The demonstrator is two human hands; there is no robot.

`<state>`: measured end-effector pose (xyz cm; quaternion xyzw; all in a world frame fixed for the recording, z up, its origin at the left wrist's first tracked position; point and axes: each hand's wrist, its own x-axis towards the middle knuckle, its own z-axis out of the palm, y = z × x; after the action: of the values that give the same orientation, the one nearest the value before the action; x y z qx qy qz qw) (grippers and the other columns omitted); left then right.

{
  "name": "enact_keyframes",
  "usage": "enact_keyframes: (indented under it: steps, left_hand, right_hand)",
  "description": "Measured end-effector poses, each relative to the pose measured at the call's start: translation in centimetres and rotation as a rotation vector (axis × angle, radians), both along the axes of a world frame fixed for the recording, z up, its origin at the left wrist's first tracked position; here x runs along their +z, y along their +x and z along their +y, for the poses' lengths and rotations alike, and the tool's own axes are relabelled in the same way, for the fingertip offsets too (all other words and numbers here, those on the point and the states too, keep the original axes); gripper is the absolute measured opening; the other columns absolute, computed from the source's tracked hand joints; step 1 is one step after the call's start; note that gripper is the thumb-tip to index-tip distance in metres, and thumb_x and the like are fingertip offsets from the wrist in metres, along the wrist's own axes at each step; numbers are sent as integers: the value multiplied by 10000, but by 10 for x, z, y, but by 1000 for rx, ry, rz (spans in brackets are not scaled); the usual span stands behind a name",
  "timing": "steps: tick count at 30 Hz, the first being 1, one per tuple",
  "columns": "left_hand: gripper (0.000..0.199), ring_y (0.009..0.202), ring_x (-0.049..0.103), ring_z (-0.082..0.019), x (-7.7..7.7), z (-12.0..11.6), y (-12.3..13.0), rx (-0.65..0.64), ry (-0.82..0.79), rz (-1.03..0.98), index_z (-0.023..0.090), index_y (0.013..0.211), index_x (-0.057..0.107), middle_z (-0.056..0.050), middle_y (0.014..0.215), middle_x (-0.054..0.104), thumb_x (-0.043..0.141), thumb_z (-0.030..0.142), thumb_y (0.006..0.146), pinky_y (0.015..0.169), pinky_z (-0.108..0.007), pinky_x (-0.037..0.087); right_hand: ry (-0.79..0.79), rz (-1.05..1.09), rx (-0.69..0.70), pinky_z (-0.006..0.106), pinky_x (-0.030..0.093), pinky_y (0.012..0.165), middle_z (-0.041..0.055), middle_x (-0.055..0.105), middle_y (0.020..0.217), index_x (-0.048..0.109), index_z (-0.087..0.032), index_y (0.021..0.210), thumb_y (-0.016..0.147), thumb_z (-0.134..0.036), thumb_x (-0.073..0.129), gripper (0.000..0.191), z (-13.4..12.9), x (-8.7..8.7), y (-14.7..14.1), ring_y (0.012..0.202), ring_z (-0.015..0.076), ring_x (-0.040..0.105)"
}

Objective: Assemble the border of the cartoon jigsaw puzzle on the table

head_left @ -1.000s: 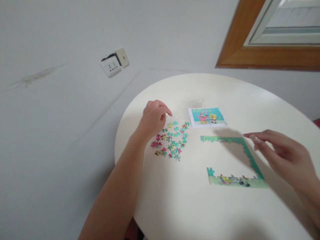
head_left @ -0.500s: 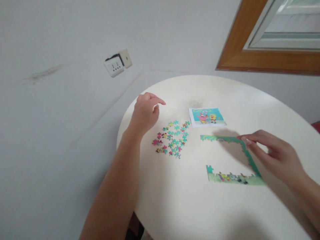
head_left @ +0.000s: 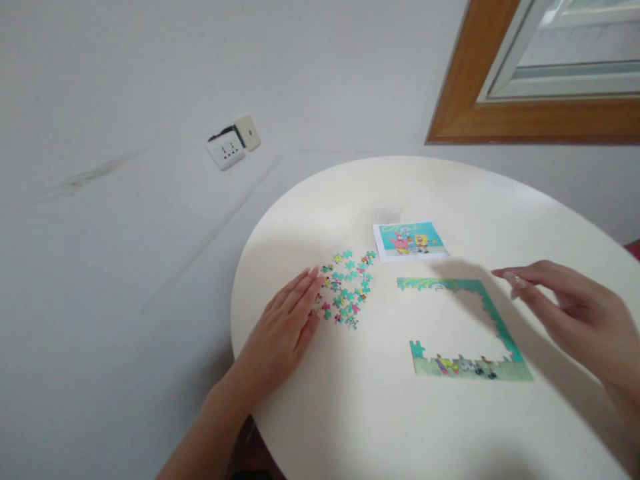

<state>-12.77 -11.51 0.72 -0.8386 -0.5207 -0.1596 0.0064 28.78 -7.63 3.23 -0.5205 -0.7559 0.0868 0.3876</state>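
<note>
My left hand [head_left: 285,330] lies flat with its fingers stretched out at the left side of a loose pile of jigsaw puzzle pieces [head_left: 345,293], mostly teal with some pink and yellow. Its fingertips cover part of the leftmost pieces. To the right lies a partly joined puzzle border [head_left: 475,369], made of a top strip, a right side and a bottom strip, with a gap on its left side. Just right of the border's upper right corner, my right hand [head_left: 570,310] hovers with thumb and index finger pinched; whatever is between them, if anything, is too small to make out.
A printed reference picture [head_left: 410,241] with cartoon figures lies behind the pieces and border. All of this rests on a round white table [head_left: 365,400]. The wall with a socket [head_left: 227,150] stands close at the left, and a wood-framed window [head_left: 530,120] is at the upper right.
My left hand has come down from above the table's far left and now lies flat beside the loose pieces. My right hand has shifted slightly right, off the border's corner.
</note>
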Motion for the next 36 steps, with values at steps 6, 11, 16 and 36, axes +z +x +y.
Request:
enact_keyframes:
  steps: [6,11,16,36]
  left_hand:
    - [557,1524,266,-240,-13,-11,14,-51,18,129,139,1569,287,-115,1638,303,360,320,1047,1241,-462,302]
    - [535,1525,260,-245,-12,-13,15,-16,-19,127,160,1548,356,-94,1639,306,385,333,1043,1238,-458,313]
    - [488,1508,300,-259,-10,-14,12,11,-86,52,241,1505,443,-59,1619,361,430,336,1026,1215,-493,355]
    - [225,1304,526,-260,-7,-14,-1,256,-33,-302,283,1200,540,-72,1358,571,445,254,998,1126,-508,461]
  right_hand:
    - [-23,0,-26,279,492,682,-5,745,901,732,-310,934,914,-411,610,160,-1,5,-2,793,179,683]
    - [-63,27,-50,295,485,627,2,744,882,737,-321,899,905,-466,605,196,-3,9,-4,750,195,682]
    - [-87,19,-19,303,510,600,16,746,844,752,-308,871,888,-510,617,243,-3,10,-7,724,211,699]
    - [-97,13,-22,307,500,592,4,741,848,742,-330,873,890,-479,615,196,-4,7,-6,719,208,694]
